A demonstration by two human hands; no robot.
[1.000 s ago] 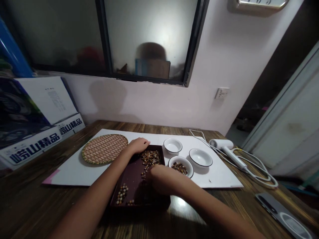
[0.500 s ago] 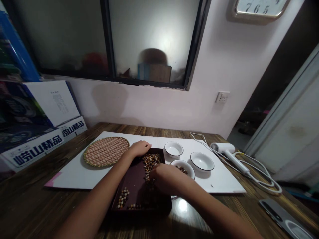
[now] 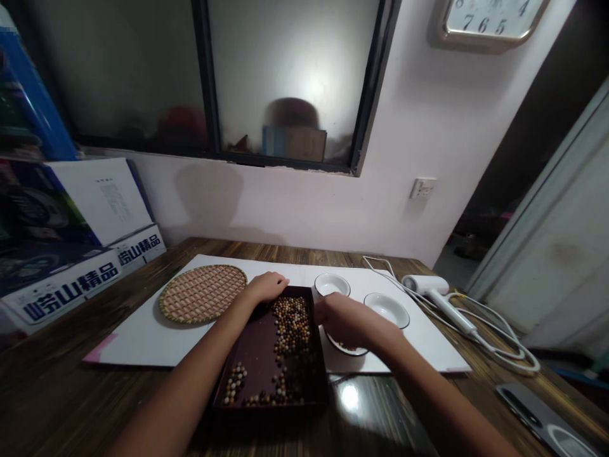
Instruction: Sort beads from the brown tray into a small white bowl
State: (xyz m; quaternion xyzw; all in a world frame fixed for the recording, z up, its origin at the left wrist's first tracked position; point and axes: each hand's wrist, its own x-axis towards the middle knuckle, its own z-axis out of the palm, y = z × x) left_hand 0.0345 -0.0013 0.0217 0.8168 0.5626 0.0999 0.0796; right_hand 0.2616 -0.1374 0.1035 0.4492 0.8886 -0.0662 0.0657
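On the white board [image 3: 143, 346] atop a wooden table [image 3: 71, 387], we note that the right hand [image 3: 349, 320] has moved off the dark brown tray [image 3: 247, 336] and now sits over the near white bowl [image 3: 333, 344], mostly hiding it. Only a few bowl beads [image 3: 349, 348] show below the hand. Its fingers bunch downward toward the bowl, but we cannot tell whether they are pinching anything. The left hand [image 3: 266, 287] rests at the far edge of the tray, its fingers loosely curled, with nothing visibly gripped. Most of the round speckled beads [image 3: 291, 330] lie in a long heap along the tray's right side, and a smaller scatter [image 3: 235, 384] sits toward its near left corner. With the right hand gone from the tray, the heap lies uncovered, and the activity has shifted to the bowl. A small white bowl [image 3: 329, 284] stands beyond the tray, and a wide shallow bowl [image 3: 387, 310] sits just past the right hand. A round woven mat [image 3: 202, 293] lies left of the tray.
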